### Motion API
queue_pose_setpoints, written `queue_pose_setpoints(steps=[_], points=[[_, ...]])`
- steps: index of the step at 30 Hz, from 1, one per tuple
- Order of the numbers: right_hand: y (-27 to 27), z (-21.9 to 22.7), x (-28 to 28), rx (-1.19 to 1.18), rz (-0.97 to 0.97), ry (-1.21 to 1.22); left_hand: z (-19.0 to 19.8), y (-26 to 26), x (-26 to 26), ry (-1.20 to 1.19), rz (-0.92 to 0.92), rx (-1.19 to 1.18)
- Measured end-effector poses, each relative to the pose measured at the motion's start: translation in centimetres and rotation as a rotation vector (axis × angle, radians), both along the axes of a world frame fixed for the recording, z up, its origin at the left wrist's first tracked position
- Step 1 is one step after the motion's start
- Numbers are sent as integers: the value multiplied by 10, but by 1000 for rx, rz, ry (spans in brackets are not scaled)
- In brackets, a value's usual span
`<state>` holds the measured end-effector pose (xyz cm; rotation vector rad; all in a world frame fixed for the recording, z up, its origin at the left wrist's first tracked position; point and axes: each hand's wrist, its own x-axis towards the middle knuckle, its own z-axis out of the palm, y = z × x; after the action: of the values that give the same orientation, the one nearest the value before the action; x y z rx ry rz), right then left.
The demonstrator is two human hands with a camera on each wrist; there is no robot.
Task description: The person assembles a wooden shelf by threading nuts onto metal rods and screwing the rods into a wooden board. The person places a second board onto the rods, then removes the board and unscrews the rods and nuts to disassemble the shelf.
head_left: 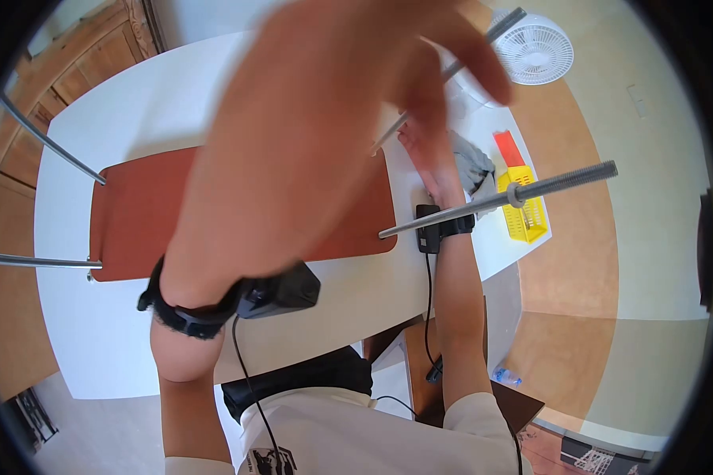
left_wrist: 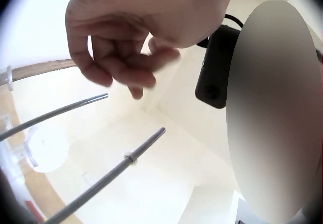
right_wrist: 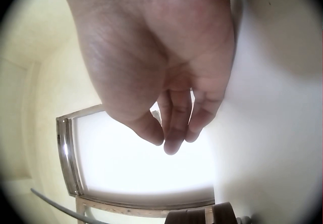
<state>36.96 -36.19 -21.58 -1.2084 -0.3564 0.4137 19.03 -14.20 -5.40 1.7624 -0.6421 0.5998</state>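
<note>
A red-brown board (head_left: pixel 139 214) lies on the white table, with metal rods (head_left: pixel 451 215) rising from its corners. The near right rod has a threaded end and a nut (head_left: pixel 515 195) partway along it. Large and blurred, my left hand (head_left: pixel 317 119) is raised over the board, its fingers overlapping the far right rod (head_left: pixel 505 25). In the left wrist view its loosely bent fingers (left_wrist: pixel 126 73) hold nothing, apart from the rod tips. My right hand (head_left: pixel 432 158) is low beside the board's right edge, its fingers (right_wrist: pixel 176 125) hanging relaxed in the right wrist view.
Grey cloth (head_left: pixel 471 162) lies beyond my right hand. A yellow basket (head_left: pixel 523 226) and a red object (head_left: pixel 509 149) sit near the table's right edge. A white fan (head_left: pixel 537 49) stands at the far right. Two more rods (head_left: pixel 47 261) lean outward on the left.
</note>
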Motion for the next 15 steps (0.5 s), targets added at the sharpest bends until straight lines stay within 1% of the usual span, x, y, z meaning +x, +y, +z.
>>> queue_pose_setpoints(steps=[1, 2, 3, 7, 8, 9, 10, 13, 14, 15], points=[[4, 6, -8, -3, -74, 10, -12, -23, 2, -337, 36, -94], [5, 4, -6, -3, -70, 11, -22, -37, -2, -249, 65, -72], [6, -1, -2, -8, -42, 20, -21, -34, -3, -249, 69, -71], [-4, -19, 18, -21, 39, 50, -2, -6, 4, -18, -118, 173], [-8, -20, 20, -25, 54, 56, 2, 17, 7, -321, -116, 331], [-3, -4, 6, -67, 5, -2, 3, 15, 6, -324, -120, 331], [-4, -11, 15, -12, 60, 0, 4, 12, 2, -196, -137, 155], [-6, -15, 15, -15, 62, 0, 5, 3, -8, 197, -172, -379], [-8, -18, 7, -13, 26, -4, -4, -14, 10, -159, -23, -266], [-8, -19, 3, -11, -10, -8, -14, -37, 18, 130, -186, -356]])
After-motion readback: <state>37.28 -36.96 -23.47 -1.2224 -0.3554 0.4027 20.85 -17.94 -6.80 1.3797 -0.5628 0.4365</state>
